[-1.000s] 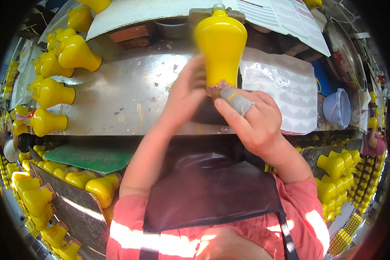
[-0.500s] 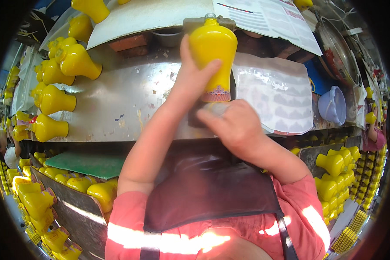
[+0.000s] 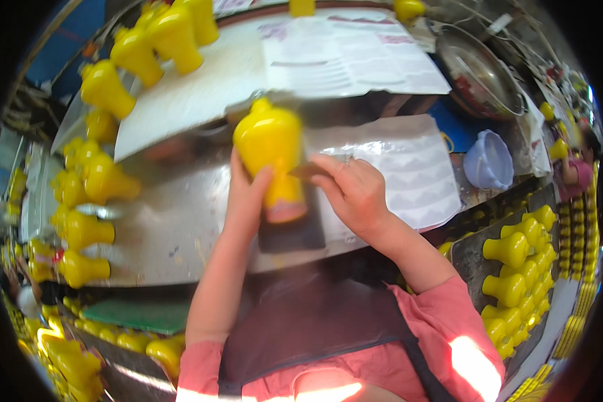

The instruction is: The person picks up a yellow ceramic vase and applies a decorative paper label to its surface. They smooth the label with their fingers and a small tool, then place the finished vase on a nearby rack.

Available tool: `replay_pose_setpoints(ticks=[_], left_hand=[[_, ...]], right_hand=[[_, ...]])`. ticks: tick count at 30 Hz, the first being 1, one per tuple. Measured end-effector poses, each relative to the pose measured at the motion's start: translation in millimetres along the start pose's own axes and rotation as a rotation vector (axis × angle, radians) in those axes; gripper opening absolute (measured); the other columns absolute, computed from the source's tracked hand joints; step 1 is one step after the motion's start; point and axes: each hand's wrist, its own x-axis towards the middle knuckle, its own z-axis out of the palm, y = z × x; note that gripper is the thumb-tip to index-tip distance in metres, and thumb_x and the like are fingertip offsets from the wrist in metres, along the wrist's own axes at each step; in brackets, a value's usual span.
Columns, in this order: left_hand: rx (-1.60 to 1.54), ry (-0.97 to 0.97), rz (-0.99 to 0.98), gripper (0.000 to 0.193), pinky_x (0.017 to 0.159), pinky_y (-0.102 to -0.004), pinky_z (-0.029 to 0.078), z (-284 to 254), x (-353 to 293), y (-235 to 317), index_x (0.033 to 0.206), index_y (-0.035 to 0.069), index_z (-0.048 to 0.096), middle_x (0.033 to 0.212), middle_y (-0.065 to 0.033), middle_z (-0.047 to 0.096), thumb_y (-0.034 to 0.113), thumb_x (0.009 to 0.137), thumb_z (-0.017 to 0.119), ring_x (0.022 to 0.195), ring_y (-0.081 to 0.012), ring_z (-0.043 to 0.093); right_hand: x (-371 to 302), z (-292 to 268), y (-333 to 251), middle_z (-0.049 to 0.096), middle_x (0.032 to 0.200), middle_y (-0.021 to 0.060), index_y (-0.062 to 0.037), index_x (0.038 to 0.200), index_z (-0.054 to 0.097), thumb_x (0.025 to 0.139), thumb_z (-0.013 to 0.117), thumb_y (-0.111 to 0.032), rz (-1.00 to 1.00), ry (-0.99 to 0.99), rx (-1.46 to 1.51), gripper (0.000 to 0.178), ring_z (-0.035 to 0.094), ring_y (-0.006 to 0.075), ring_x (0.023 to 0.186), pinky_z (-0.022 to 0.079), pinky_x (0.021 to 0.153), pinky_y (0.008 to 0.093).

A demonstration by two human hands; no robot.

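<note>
A glossy yellow bottle (image 3: 271, 144) with broad shoulders, a narrow waist and a pinkish patterned band round its foot lies on its support, neck away from me. My left hand (image 3: 243, 201) grips its left side, thumb across the lower body. My right hand (image 3: 358, 194) pinches a small dark brown flat piece (image 3: 305, 171) at the bottle's right side; blur hides whether it touches. Under the bottle's foot is a dark slab (image 3: 291, 234). To the right lies a pale sheet (image 3: 409, 171) with rows of wavy-edged printed strips.
Several yellow bottles (image 3: 87, 228) line the metal table's left side; more stand on the white board (image 3: 201, 80) behind. At right are a lilac bucket (image 3: 489, 161) and a round metal pan (image 3: 479, 67). Racked bottles (image 3: 509, 248) stand lower right, a green board (image 3: 137, 315) lower left.
The view has shifted and tilted. My right hand has moved from the bottle's foot to its right side, and the dark flat piece now shows in it. My left hand keeps its hold.
</note>
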Motion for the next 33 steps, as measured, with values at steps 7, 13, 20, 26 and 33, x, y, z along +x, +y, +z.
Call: replay_pose_setpoints(ticks=[7, 13, 20, 26, 33], left_hand=[[0.101, 0.051, 0.025, 0.088, 0.123, -0.0406, 0.028, 3.1, -8.6, -5.4, 0.168, 0.011, 0.005, 0.165, -0.0187, 0.027, 0.009, 0.095, 0.054, 0.151, -0.0318, 0.033], [-0.021, 0.072, -0.032, 0.089, 0.123, -0.0405, 0.029, 2.5, -11.8, -6.3, 0.168, 0.013, 0.004, 0.166, -0.0155, 0.027, 0.008, 0.094, 0.053, 0.150, -0.0304, 0.033], [-0.082, 0.051, -0.053, 0.072, 0.117, -0.0402, 0.038, -1.0, -14.9, -10.9, 0.160, 0.003, 0.027, 0.151, -0.0143, 0.047, 0.011, 0.094, 0.055, 0.138, -0.0268, 0.048], [-0.088, 0.077, -0.046, 0.073, 0.115, -0.0401, 0.040, -5.2, -16.7, -17.3, 0.158, 0.002, 0.030, 0.148, -0.0138, 0.049, 0.016, 0.092, 0.060, 0.136, -0.0260, 0.050], [-0.053, 0.064, 0.007, 0.084, 0.116, -0.0407, 0.038, -7.4, -15.7, -22.2, 0.158, 0.002, 0.029, 0.150, -0.0136, 0.048, 0.032, 0.093, 0.072, 0.138, -0.0267, 0.049]], right_hand=[[64.6, -112.6, 152.9, 0.071, 0.102, 0.0042, -0.0028, 0.116, 0.074, 0.097, 0.060, -0.005, 0.549, 0.324, 0.276, 0.024, 0.065, 0.0131, 0.094, 0.050, 0.088, 0.0274], [99.7, -236.6, 308.6, 0.067, 0.076, 0.0058, -0.0035, 0.084, 0.074, 0.089, 0.070, -0.037, 0.882, 0.153, -0.167, 0.034, 0.059, 0.0108, 0.074, 0.045, 0.068, 0.0304], [120.8, -247.2, 388.4, 0.074, 0.089, 0.0168, -0.0018, 0.097, 0.077, 0.087, 0.070, -0.028, 0.936, -0.376, -0.469, 0.029, 0.070, 0.0272, 0.082, 0.053, 0.079, 0.0428], [167.9, -215.8, 349.7, 0.061, 0.070, -0.0004, -0.0043, 0.090, 0.070, 0.090, 0.075, -0.026, 0.861, -0.168, -0.148, 0.022, 0.055, 0.0109, 0.059, 0.043, 0.055, 0.0298], [208.9, -78.9, 297.3, 0.077, 0.106, 0.0175, 0.0015, 0.121, 0.073, 0.083, 0.075, -0.023, 0.523, -0.637, -0.099, 0.045, 0.071, 0.0269, 0.096, 0.055, 0.088, 0.0356]])
